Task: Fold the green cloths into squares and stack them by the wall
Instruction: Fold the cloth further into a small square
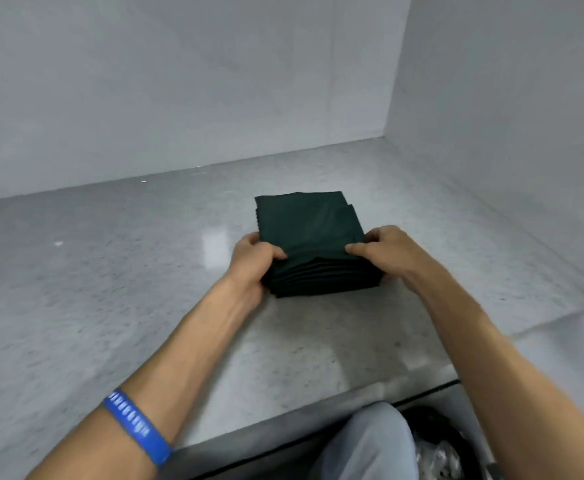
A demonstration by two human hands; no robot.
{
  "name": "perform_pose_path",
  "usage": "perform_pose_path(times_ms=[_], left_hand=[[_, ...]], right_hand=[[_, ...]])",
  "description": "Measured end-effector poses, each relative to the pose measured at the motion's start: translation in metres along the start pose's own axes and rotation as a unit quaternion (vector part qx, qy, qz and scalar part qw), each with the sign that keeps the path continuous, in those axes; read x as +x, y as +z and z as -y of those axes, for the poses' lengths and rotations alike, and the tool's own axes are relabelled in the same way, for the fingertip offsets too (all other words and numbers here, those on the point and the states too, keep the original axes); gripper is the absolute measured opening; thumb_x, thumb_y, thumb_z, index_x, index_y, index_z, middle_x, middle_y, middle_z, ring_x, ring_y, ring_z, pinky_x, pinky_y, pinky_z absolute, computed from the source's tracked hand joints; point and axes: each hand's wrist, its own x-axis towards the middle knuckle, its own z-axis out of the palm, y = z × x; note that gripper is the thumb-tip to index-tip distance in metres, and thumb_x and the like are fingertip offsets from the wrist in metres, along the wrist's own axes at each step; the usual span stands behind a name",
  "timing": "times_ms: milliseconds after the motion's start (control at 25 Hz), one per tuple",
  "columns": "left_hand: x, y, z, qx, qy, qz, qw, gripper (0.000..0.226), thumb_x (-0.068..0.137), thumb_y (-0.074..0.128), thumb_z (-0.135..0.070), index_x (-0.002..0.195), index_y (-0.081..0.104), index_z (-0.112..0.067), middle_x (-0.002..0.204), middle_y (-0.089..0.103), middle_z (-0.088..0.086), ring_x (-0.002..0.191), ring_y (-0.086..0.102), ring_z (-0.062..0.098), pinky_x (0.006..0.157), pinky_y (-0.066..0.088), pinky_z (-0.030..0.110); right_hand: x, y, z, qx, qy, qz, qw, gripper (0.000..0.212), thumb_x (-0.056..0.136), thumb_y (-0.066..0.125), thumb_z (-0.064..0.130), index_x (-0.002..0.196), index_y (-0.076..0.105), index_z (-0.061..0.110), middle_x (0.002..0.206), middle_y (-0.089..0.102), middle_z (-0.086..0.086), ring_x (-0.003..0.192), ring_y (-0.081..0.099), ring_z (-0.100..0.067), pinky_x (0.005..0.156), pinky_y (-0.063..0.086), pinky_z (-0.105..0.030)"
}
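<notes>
A pale speckled stone-look tabletop [110, 271] runs to grey-white walls [179, 81] behind and at right. On it, near the middle and apart from both walls, sits a stack of dark green folded square cloths [313, 233]. The left hand [254, 263] grips its near-left corner, thumb on top, fingers curled down the side. The right hand [384, 249] pinches the near-right corner likewise. The stack's side edges and the lower fingers are hidden. A blue band [138, 426] circles the left wrist; its print is unreadable.
</notes>
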Motion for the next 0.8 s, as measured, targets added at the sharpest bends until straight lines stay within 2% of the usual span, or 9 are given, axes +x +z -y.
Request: perform_pose_path(times_ms=[80, 200, 240, 360, 440, 520, 600, 680, 800], left_hand=[[-0.012, -0.073, -0.009, -0.012, 0.017, -0.049, 0.999, 0.049, 0.075, 0.053, 0.019, 0.116, 0.06, -0.006, 0.101, 0.072, 0.016, 0.09, 0.07, 0.032, 0.077, 0.06, 0.039], [-0.033, -0.167, -0.023, 0.006, 0.032, -0.115, 0.993, 0.041, 0.079, 0.048, 0.018, 0.106, 0.062, -0.008, 0.089, 0.071, 0.012, 0.073, 0.066, 0.026, 0.057, 0.057, 0.028], [-0.038, -0.194, -0.026, 0.019, 0.035, -0.13, 0.991, 0.039, 0.079, 0.046, 0.018, 0.102, 0.063, -0.009, 0.087, 0.07, 0.011, 0.071, 0.066, 0.025, 0.055, 0.056, 0.027], [-0.044, -0.251, -0.028, 0.046, 0.032, -0.141, 0.988, 0.037, 0.081, 0.046, 0.018, 0.101, 0.064, -0.008, 0.093, 0.072, 0.013, 0.077, 0.067, 0.026, 0.069, 0.056, 0.035], [-0.041, -0.257, -0.027, 0.074, 0.036, -0.123, 0.989, 0.035, 0.084, 0.05, 0.014, 0.106, 0.064, -0.009, 0.098, 0.072, 0.009, 0.084, 0.068, 0.022, 0.066, 0.056, 0.031], [-0.037, -0.25, -0.027, 0.128, 0.046, -0.105, 0.985, 0.03, 0.086, 0.054, 0.003, 0.111, 0.061, -0.013, 0.103, 0.07, 0.004, 0.09, 0.066, 0.018, 0.068, 0.053, 0.028], [-0.034, -0.242, -0.029, 0.201, 0.055, -0.079, 0.975, 0.032, 0.084, 0.054, -0.016, 0.115, 0.059, -0.018, 0.11, 0.067, 0.0, 0.1, 0.063, 0.018, 0.083, 0.053, 0.033], [-0.03, -0.239, -0.029, 0.266, 0.061, -0.076, 0.959, 0.038, 0.08, 0.051, -0.031, 0.116, 0.06, -0.022, 0.116, 0.064, -0.002, 0.106, 0.059, 0.019, 0.094, 0.049, 0.038], [-0.033, -0.236, -0.023, 0.219, 0.1, -0.095, 0.966, 0.022, 0.094, 0.052, -0.026, 0.115, 0.049, -0.029, 0.106, 0.058, -0.015, 0.098, 0.057, 0.009, 0.085, 0.048, 0.025]], right_hand=[[-0.008, 0.059, 0.04, 0.0, -0.03, 0.045, 0.999, 0.027, 0.085, 0.07, 0.034, 0.098, 0.068, 0.01, 0.092, 0.071, -0.006, 0.081, 0.069, -0.022, 0.076, 0.06, -0.042], [-0.029, 0.142, 0.092, 0.0, -0.069, 0.109, 0.992, 0.021, 0.086, 0.067, 0.031, 0.094, 0.066, 0.011, 0.089, 0.07, -0.006, 0.078, 0.069, -0.021, 0.07, 0.061, -0.039], [-0.037, 0.167, 0.107, -0.006, -0.082, 0.122, 0.989, 0.02, 0.086, 0.065, 0.03, 0.092, 0.065, 0.01, 0.089, 0.07, -0.007, 0.078, 0.069, -0.021, 0.07, 0.06, -0.038], [-0.056, 0.216, 0.141, -0.049, -0.107, 0.126, 0.985, 0.026, 0.085, 0.058, 0.026, 0.097, 0.064, 0.004, 0.093, 0.069, -0.01, 0.083, 0.067, -0.023, 0.068, 0.054, -0.035], [-0.057, 0.221, 0.147, -0.073, -0.098, 0.106, 0.987, 0.025, 0.086, 0.056, 0.026, 0.095, 0.063, 0.005, 0.089, 0.067, -0.009, 0.081, 0.065, -0.022, 0.063, 0.049, -0.032], [-0.054, 0.215, 0.145, -0.06, -0.074, 0.096, 0.991, 0.022, 0.085, 0.055, 0.029, 0.09, 0.063, 0.008, 0.087, 0.067, -0.007, 0.078, 0.065, -0.02, 0.063, 0.051, -0.034], [-0.051, 0.209, 0.139, -0.043, -0.058, 0.062, 0.995, 0.024, 0.083, 0.056, 0.032, 0.092, 0.063, 0.01, 0.088, 0.068, -0.003, 0.078, 0.065, -0.018, 0.066, 0.052, -0.034], [-0.05, 0.207, 0.135, -0.032, -0.066, -0.011, 0.997, 0.025, 0.084, 0.059, 0.038, 0.096, 0.06, 0.017, 0.089, 0.065, 0.004, 0.079, 0.06, -0.012, 0.062, 0.046, -0.03], [-0.047, 0.211, 0.133, -0.003, -0.073, -0.077, 0.994, 0.026, 0.085, 0.062, 0.045, 0.094, 0.057, 0.021, 0.09, 0.062, 0.007, 0.081, 0.059, -0.011, 0.069, 0.048, -0.031]])
